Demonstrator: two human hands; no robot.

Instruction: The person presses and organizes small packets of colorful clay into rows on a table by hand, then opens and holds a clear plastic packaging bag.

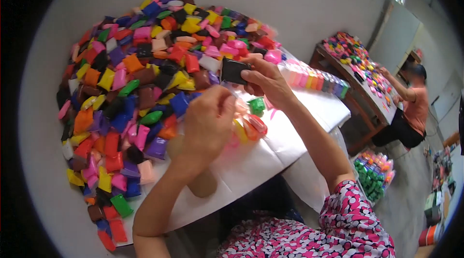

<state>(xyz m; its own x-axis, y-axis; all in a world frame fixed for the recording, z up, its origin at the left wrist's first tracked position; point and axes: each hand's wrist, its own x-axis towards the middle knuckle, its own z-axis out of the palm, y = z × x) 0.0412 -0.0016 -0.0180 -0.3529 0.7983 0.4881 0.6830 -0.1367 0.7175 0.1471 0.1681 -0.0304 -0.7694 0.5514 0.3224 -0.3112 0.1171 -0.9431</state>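
My right hand (268, 81) is closed on a small black packet (234, 71), pinched between thumb and fingers above the white table covering (241, 168). My left hand (208, 120) is just left of it and lower, its thumb and fingers pressed together; what they pinch, if anything, I cannot make out. Below the hands lie a green packet (257, 106) and a few red, orange and yellow packets (253, 127). A tan rounded shape (203, 183) shows partly under my left wrist.
A big heap of shiny coloured packets (116, 108) lies against the wall, left and behind. Packets stand in a colour-sorted row (309, 77) at right. Beyond, a person (414, 98) sits at another table (355, 89) with a heap. A bag of packets (374, 176) sits on the floor.
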